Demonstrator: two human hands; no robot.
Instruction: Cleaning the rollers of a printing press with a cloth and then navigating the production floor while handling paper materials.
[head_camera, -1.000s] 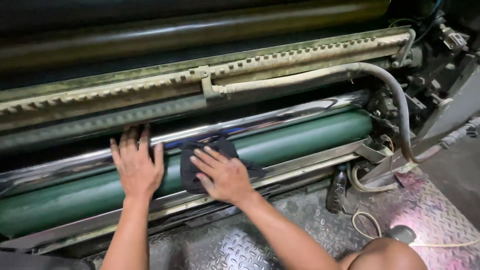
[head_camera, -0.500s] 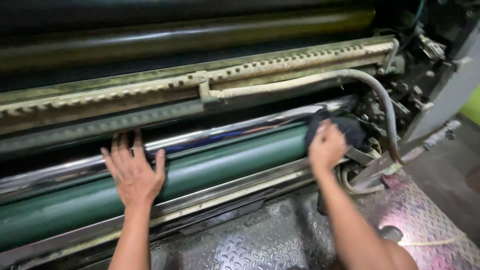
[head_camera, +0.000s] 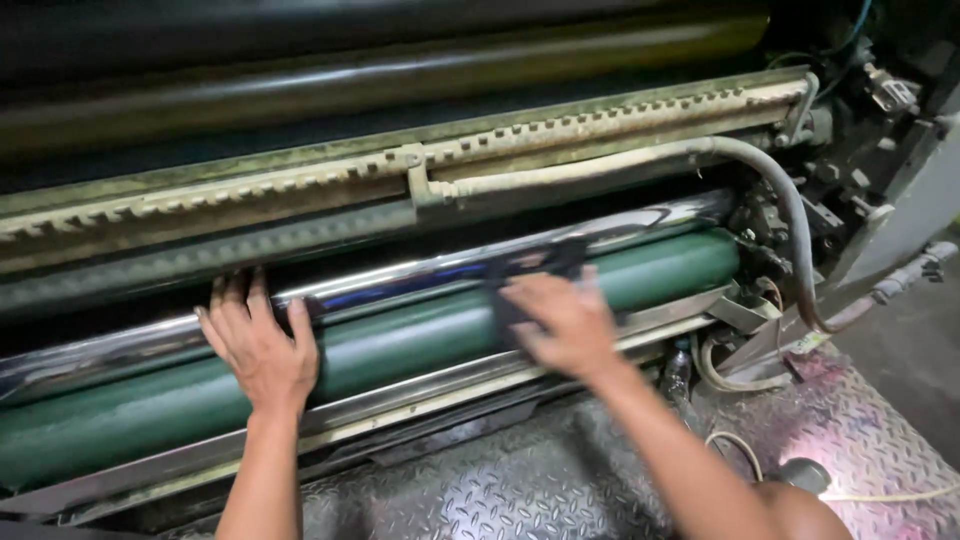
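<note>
Since half a second ago our right hand (head_camera: 565, 322) is sliding back leftward with the rag (head_camera: 528, 285), away from the roller's (head_camera: 400, 345) right end toward its middle; motion blur is smearing it. We are pressing the dark rag flat under the palm, fingers together and spread over the cloth, not clamped around it. Rag is lying under and just above the fingertips, touching the green roller and reaching the chrome bar (head_camera: 420, 280) beyond them. We are judging this as another wiping pass along the roller, so the right end looks covered and the middle stretch is being worked now.

Our left hand (head_camera: 258, 340) is staying put: palm flat on the roller, fingers apart, tips reaching over the chrome bar into the dark gap behind it. It is holding nothing, seemingly bracing.

Well right of the right-hand fingers a grey hose (head_camera: 790, 215) is curving down. Below both wrists the tread plate (head_camera: 540, 490) is running along the machine.
</note>
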